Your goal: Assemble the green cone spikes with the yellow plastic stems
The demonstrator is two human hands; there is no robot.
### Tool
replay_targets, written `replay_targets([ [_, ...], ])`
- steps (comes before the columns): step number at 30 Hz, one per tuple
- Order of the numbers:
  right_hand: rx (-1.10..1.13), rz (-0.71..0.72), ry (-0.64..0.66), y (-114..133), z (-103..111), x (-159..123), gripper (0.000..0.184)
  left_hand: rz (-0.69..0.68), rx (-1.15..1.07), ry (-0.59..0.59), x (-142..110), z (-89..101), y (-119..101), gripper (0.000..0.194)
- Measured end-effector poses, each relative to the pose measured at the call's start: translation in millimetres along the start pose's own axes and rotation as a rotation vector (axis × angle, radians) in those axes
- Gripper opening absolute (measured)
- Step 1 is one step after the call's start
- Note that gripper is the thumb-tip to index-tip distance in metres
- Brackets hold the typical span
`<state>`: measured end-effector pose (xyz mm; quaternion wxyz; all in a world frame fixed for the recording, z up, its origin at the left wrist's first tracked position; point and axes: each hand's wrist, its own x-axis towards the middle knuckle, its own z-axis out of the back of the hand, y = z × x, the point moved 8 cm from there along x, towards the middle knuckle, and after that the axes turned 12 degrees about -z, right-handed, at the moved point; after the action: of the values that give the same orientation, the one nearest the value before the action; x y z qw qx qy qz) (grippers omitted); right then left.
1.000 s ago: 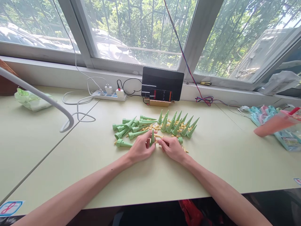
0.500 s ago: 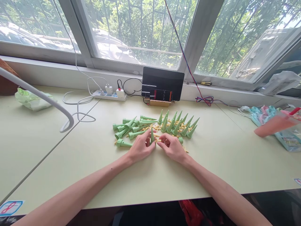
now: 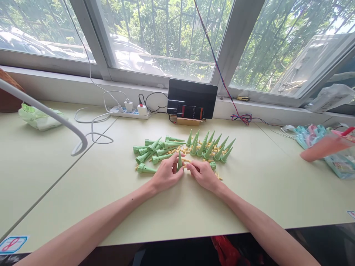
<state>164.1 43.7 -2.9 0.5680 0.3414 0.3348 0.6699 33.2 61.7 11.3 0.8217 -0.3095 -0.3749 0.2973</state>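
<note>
My left hand (image 3: 166,172) is closed around a green plastic watering spike (image 3: 179,161), its point upward. On the right side of that spike, my right hand (image 3: 204,174) pinches a small yellow plastic piece (image 3: 185,167) at the spike's lower part; fingers hide much of the piece. More green spikes (image 3: 161,159) lie in a heap beyond my left hand. Several others (image 3: 200,149) stand point-up beyond my right hand. Small yellow pieces (image 3: 173,150) are scattered between and among them.
A dark tablet (image 3: 191,92) leans near the window with a phone (image 3: 190,112) before it. A power strip (image 3: 130,113) with cables stands left of them. A curved white tube (image 3: 61,120) crosses the left side. A reddish drink cup (image 3: 318,148) lies on packets at right.
My right hand has shifted slightly, its fingers now more closed together beside the spike. My left hand and the spike stay almost in place.
</note>
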Motion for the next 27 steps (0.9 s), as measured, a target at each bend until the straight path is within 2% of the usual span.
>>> replay_targets([
  [4,0.040,-0.005,-0.013,2.1,2.6,-1.9,0.030,0.002,-0.018,-0.009,-0.1,0.0,1.7,0.039],
  [9,0.036,0.017,-0.016,3.5,1.8,-3.4,0.022,0.005,-0.021,-0.005,-0.7,-1.1,2.7,0.037],
  [19,0.013,0.018,0.004,0.2,-0.4,-0.1,0.036,-0.014,0.025,0.008,-1.4,-2.9,1.3,0.035],
  [27,-0.001,0.021,0.034,0.3,-2.7,-1.2,0.024,-0.021,0.019,0.007,-1.8,-3.4,1.8,0.038],
])
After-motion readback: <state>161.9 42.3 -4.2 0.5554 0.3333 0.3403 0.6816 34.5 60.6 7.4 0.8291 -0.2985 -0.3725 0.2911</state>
